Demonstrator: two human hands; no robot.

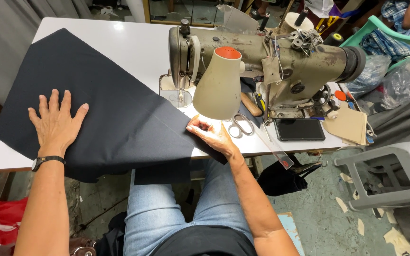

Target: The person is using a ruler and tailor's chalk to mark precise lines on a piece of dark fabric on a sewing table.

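Fabric, dark navy, lies spread over the left half of the white table, its near edge hanging off toward the person's lap. Left hand rests flat on it w/ fingers spread, palm down, open, a black wristwatch on the wrist. Right hand is at the cloth's right corner, near the table's near edge, thumb & fingers pinched on the fabric edge. Just beyond that hand hangs a beige lamp shade, lit underneath. Behind it stands an old olive sewing machine, worn & rusty, threads on top. Right of the pinching hand: scissors lying flat, a clear ruler sticking out over the table edge, a dark phone, then tan cloth pieces. Grey plastic stool stands on the floor at right, paper scraps around it. Person wears blue jeans
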